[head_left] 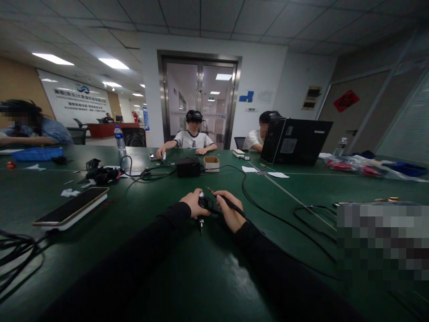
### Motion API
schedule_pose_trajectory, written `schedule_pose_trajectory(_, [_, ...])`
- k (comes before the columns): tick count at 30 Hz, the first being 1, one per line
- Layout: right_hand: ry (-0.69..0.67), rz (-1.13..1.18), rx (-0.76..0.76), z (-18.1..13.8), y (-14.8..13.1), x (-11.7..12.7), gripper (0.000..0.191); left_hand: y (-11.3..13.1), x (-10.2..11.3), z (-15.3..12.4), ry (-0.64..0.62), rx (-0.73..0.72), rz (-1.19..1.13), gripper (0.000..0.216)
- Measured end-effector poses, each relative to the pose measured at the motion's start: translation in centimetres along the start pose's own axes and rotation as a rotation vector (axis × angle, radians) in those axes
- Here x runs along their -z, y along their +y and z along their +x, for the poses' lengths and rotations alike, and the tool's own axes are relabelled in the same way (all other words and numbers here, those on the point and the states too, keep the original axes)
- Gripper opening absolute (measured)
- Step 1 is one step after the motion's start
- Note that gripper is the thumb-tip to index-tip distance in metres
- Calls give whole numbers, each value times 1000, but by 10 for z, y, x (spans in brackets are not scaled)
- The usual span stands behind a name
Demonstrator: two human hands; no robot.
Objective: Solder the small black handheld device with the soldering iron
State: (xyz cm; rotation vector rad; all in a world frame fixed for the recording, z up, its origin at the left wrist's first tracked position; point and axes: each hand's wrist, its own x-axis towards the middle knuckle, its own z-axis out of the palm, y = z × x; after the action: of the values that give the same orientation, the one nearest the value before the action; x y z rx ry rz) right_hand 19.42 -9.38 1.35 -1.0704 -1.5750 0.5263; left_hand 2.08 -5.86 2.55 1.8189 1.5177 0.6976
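Note:
My left hand (192, 202) is closed around a small black part with a metal plug end (201, 210) that points down toward the green table (187, 273). My right hand (230, 210) grips a soldering iron (221, 200) like a pen, its thin tip angled up and left beside the part. The iron's black cable (268, 213) runs off to the right across the table. Both forearms are in black sleeves and rest on the table.
A phone on a white base (72, 208) lies to the left, with black cables (16, 250) at the left edge. Ahead sit a black box (188, 167), a small cardboard box (211, 163), a water bottle (119, 140) and a laptop (295, 141). Three people sit around the table.

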Motion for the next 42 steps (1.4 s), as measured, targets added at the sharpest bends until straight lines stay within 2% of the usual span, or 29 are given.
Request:
schedule_pose_trajectory(2, [7,3,3,1,2,-1,26,-4,0,0,13,2,-24,111])
schedule_pose_trajectory(4, [15,5,5,1,5,-3,26,-9,2,2,7,24,-11,112])
schedule_pose_trajectory(7, [8,8,3,2,6,-6,25,-15,8,14,-31,109,77,93])
schedule_pose_trajectory(9, [1,4,3,1,5,-7,25,-16,11,28,8,156,104,78])
schedule_pose_trajectory(12, [-1,6,6,0,3,-6,25,-17,11,50,85,168,127,64])
schedule_pose_trajectory(15, [-1,20,2,0,3,-4,26,-21,6,66,94,147,140,59])
schedule_pose_trajectory(19, [-5,35,-9,0,2,-3,26,-35,-3,74,102,34,-30,48])
schedule_pose_trajectory(24, [-12,38,-1,-3,-5,-3,24,-48,-14,75,279,-59,-237,26])
schedule_pose_trajectory(26, [-19,31,9,-4,-7,-3,24,-48,-18,72,289,-109,-369,17])
schedule_pose_trajectory(32, [-43,-2,80,-5,-8,-1,22,-41,-20,64,248,-159,-674,26])
schedule_pose_trajectory(42, [-78,-18,124,-5,-1,-6,21,-35,-16,60,256,-165,-782,21])
